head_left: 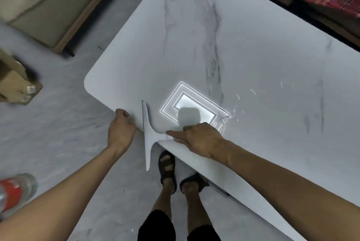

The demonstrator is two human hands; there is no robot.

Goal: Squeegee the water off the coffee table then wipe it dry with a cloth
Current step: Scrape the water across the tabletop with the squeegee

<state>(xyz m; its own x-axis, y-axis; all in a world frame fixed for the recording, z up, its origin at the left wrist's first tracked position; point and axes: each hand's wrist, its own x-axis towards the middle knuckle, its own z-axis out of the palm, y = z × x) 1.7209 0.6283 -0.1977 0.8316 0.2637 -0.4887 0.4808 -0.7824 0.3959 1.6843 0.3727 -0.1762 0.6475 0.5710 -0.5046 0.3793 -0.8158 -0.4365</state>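
White, T-shaped squeegee [149, 133] at the near edge of the pale, grey-veined coffee table [253, 55], with its long blade crossing the rim and overhanging the floor. The right hand [198, 139] grips the curved handle, index finger stretched along it; the left hand [120, 127] clasps the table's edge just beside the blade. Water streaks [233, 112] glint beyond the right hand.

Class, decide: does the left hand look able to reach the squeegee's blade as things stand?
Probably yes. The left hand grips the table edge right beside the blade of the squeegee, and nothing lies between them.
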